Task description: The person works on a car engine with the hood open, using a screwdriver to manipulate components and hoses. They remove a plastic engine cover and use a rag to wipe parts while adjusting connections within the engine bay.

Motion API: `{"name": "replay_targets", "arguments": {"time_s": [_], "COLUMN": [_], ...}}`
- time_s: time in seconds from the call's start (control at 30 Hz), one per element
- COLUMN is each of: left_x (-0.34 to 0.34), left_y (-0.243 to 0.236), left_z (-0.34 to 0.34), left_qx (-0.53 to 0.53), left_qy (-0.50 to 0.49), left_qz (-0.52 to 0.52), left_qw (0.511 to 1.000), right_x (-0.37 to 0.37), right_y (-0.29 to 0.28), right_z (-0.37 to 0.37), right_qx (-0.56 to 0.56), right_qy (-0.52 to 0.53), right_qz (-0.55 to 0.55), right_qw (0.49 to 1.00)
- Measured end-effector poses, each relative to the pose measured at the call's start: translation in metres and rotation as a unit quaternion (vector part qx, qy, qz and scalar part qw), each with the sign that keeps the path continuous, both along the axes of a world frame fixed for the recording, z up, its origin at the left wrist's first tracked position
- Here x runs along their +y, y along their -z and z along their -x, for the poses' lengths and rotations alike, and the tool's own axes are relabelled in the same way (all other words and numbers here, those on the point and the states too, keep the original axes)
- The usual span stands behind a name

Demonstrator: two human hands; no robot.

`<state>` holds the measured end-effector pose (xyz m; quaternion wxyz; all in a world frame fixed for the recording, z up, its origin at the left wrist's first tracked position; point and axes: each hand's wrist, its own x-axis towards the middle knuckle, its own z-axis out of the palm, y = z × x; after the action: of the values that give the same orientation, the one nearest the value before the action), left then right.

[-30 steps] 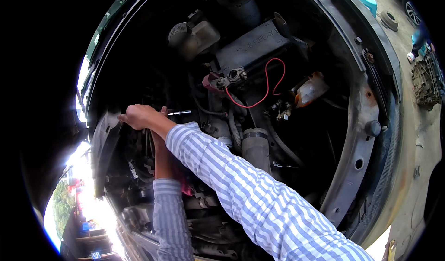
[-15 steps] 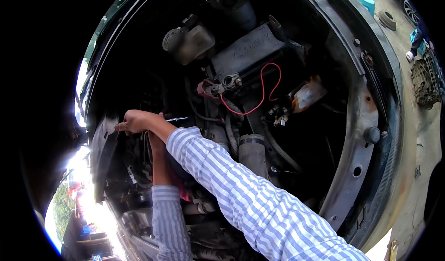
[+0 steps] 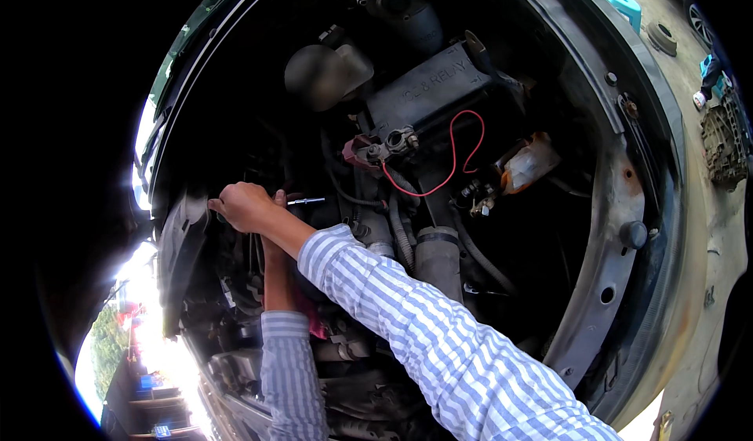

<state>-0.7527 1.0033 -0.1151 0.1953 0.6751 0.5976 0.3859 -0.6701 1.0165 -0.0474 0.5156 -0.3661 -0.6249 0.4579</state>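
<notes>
One silver rod [image 3: 307, 201] beside right hand [image 3: 246, 206]

This is a car repair place. An open engine bay [image 3: 604, 288] fills the middle of the frame, with ribbed hoses [image 3: 401, 241] near the centre and a grey box [image 3: 427, 88] and loose red wire [image 3: 453, 155] above them. Along the right edge, a pale floor [image 3: 722, 261] holds a dirty casting [image 3: 723, 145], a round part [image 3: 661, 39] and a blue stool [image 3: 625, 7]; a car wheel [image 3: 698, 21] shows at upper right. Glare blurs the lower left, but greenery [image 3: 108, 345] there suggests an open side.
</notes>
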Motion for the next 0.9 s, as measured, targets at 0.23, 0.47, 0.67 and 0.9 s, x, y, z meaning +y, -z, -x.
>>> {"name": "replay_targets", "arguments": {"time_s": [0.23,0.47,0.67,0.9], "left_x": [-0.002,-0.004,0.010,0.003], "left_y": [0.004,0.004,0.021,0.028], "left_z": [0.008,0.005,0.013,0.025], "left_qx": [-0.053,0.158,-0.049,-0.110], "left_qy": [0.060,-0.033,0.035,0.071], "left_qz": [0.001,-0.064,-0.060,-0.031], "left_qw": [0.997,0.985,0.996,0.991], "right_x": [-0.011,-0.016,-0.002,-0.017], "right_y": [-0.007,-0.009,0.002,0.002], "right_z": [-0.005,-0.003,0.002,0.017], "right_qx": [-0.063,-0.054,0.008,-0.183], "right_qy": [0.043,0.108,-0.002,0.194], "right_qz": [-0.111,-0.127,-0.031,-0.191], "right_qw": [0.991,0.985,0.999,0.945]}}
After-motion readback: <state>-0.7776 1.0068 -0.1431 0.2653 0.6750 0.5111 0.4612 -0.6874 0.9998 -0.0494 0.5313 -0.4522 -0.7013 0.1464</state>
